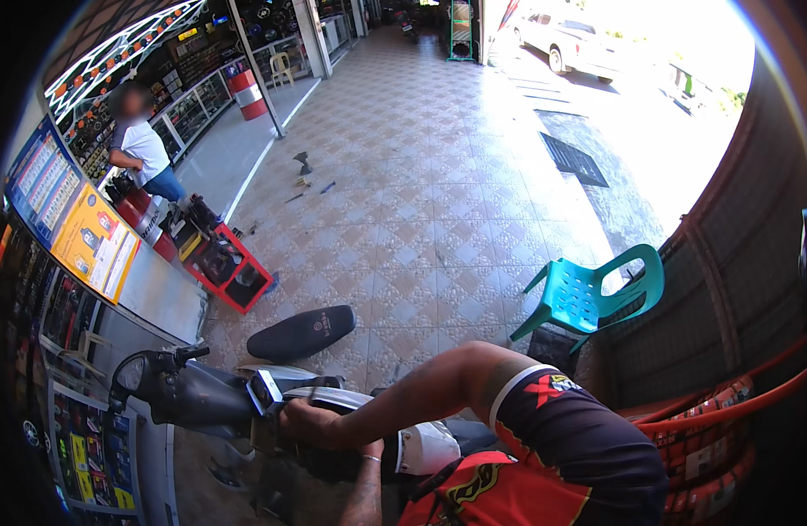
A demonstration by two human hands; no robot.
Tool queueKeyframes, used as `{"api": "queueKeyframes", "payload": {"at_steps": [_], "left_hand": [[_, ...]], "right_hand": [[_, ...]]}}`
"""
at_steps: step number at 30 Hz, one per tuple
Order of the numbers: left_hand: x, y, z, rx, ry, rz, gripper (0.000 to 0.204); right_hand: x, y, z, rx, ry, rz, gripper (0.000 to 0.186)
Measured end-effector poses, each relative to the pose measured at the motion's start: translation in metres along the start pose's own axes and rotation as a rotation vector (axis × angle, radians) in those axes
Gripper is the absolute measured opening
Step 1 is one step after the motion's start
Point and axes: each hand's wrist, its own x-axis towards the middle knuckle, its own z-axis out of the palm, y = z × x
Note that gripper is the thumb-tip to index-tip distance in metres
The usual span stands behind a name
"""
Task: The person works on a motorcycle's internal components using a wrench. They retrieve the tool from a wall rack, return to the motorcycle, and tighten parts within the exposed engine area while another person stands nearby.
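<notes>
A motorcycle (198, 396) with dark front bodywork stands in front of me, its handlebar and mirror to the left. My right hand (309, 424) reaches across its middle, over the part where the seat is off. The fingers are curled closed; what they grip is in shadow. My left hand (372, 449) comes up from the lower edge with a band at the wrist, beside the white side panel (428, 449). My right forearm hides most of its fingers. A small white-and-dark boxy object (264, 392) rests on the bodywork just ahead of my right hand.
The black seat (303, 333) lies on the tiles beyond the motorcycle. A red tool cart (231, 270) stands at left, near a person (149, 149) in a white shirt. Loose tools (304, 186) lie farther off. A green chair (587, 296) and red-wrapped tires (710, 438) are at right.
</notes>
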Motion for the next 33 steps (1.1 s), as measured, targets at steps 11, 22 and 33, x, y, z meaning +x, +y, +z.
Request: {"api": "queueKeyframes", "payload": {"at_steps": [11, 22, 33], "left_hand": [[-0.004, 0.020, -0.011, 0.289, -0.167, -0.088, 0.017], [0.001, 0.011, -0.014, 0.287, -0.257, -0.214, 0.027], [-0.001, 0.016, -0.014, 0.232, -0.272, -0.219, 0.023]], "right_hand": [[0.015, 0.055, 0.039, 1.817, -0.349, 0.085, 0.034], [-0.035, 0.060, 0.060, 1.083, 0.749, -0.079, 0.033], [0.040, 0.050, 0.019, 0.697, -0.704, 0.112, 0.030]]}}
